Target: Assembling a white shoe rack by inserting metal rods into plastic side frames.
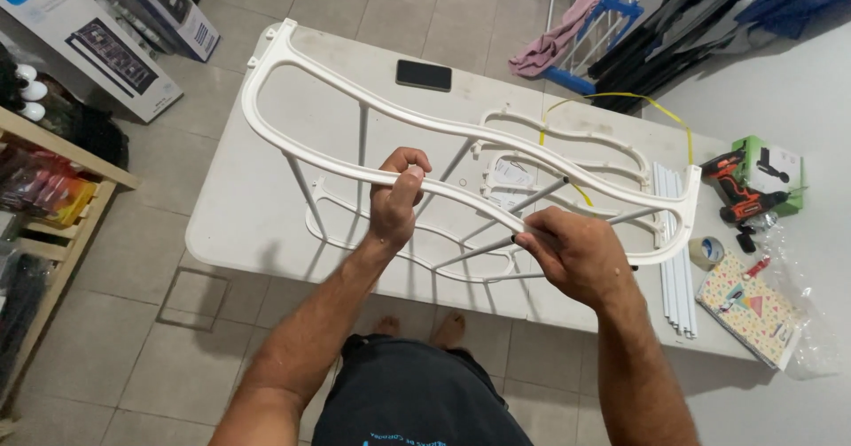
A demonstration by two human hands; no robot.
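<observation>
A long white plastic wavy frame [292, 60] is held up over a white folding table [230, 215]. My left hand [396, 199] grips the frame's lower rail near its middle. My right hand [572, 253] pinches the end of a thin grey metal rod [542, 193] close to the frame's lower edge. Several more grey rods [306, 189] join this frame down to a second white wavy frame [567, 136] lying on the table beneath.
A black phone [424, 74] lies at the table's far side. At the right are loose white tubes [675, 260], a tape roll [706, 251], an orange-black cordless drill [740, 189], a green-white box [778, 167] and a patterned notebook [749, 309]. Cardboard boxes [84, 34] and a wooden shelf [53, 198] stand left.
</observation>
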